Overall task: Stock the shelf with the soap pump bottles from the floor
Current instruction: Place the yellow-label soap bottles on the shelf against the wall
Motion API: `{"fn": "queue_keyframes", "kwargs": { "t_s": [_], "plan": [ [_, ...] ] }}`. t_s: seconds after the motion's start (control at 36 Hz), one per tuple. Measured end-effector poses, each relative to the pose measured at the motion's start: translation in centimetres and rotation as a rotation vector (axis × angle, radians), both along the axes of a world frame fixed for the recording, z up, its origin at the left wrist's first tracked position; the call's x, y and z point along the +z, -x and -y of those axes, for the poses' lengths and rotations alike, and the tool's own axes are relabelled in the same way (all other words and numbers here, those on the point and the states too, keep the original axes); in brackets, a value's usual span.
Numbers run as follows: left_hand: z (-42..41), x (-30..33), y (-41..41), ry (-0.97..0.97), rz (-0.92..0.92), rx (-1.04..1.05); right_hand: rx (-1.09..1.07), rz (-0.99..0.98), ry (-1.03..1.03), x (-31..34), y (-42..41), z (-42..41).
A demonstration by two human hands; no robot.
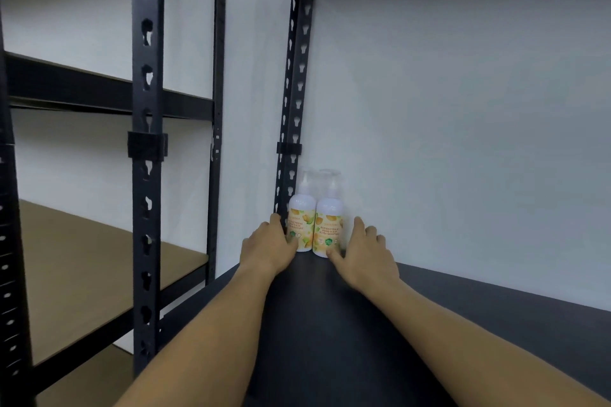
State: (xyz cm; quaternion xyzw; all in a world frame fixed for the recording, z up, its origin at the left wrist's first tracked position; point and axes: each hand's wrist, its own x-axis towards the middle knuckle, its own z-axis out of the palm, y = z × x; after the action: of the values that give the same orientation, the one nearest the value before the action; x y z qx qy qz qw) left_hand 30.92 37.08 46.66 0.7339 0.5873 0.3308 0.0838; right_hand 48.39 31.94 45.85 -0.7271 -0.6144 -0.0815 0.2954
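Two soap pump bottles stand upright and touching at the far left corner of the black shelf [463, 301], close against the white back wall [463, 109]. Starting from the left, we see a neighbouring rack [147, 142] with brown boards on its levels, then a black slotted upright [291, 109] at the left edge of our shelf. Our left hand [269, 246] lies at that edge, its fingers curved round the left side of the left bottle [300, 226], just beside the upright, so there is little room on that side. The right bottle [328, 231] stands touching the first, both labels facing us, both clear pump heads up. Our right hand [365, 253] holds the right bottle from its right side, thumb against the bottle's lower front and fingers loosely bent behind it; we cannot tell how firmly either hand grips. To the right of that hand the shelf surface runs on along the wall to the frame's edge, and its front edge lies under our forearms.
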Motion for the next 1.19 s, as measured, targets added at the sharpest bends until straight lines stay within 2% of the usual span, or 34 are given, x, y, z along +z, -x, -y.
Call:
{"fn": "queue_keyframes", "kwargs": {
  "t_s": [0.08, 0.19, 0.39, 0.53, 0.72, 0.86, 0.97, 1.19],
  "plan": [
    [2.0, 0.0, 0.1, 0.003, -0.119, 0.039, -0.054, 0.119, 0.089, 0.5, 0.0, 2.3],
    [5.0, 0.2, 1.1, 0.054, -0.161, -0.012, -0.055, 0.264, 0.197, 2.2, 0.0, 5.6],
    [11.6, 1.6, 3.8, 0.079, -0.155, -0.089, -0.008, 0.265, 0.327, 5.1, 1.4, 11.8],
    [16.8, 2.5, 6.2, -0.002, -0.159, -0.168, 0.084, 0.319, 0.322, 5.8, 3.5, 16.2],
    [23.4, 1.3, 11.2, -0.076, -0.147, -0.142, 0.283, 0.338, 0.24, 4.9, 7.9, 21.8],
    [27.9, -2.2, 15.3, -0.071, -0.046, -0.081, 0.489, 0.357, 0.106, 2.2, 12.3, 25.2],
    [31.2, -6.9, 18.6, 0.014, 0.004, -0.005, 0.651, 0.32, 0.044, -1.7, 16.0, 27.1],
    [36.4, -17.9, 24.2, 0.229, -0.022, 0.161, 0.81, 0.216, 0.27, -13.8, 22.5, 29.7]
  ]
}}
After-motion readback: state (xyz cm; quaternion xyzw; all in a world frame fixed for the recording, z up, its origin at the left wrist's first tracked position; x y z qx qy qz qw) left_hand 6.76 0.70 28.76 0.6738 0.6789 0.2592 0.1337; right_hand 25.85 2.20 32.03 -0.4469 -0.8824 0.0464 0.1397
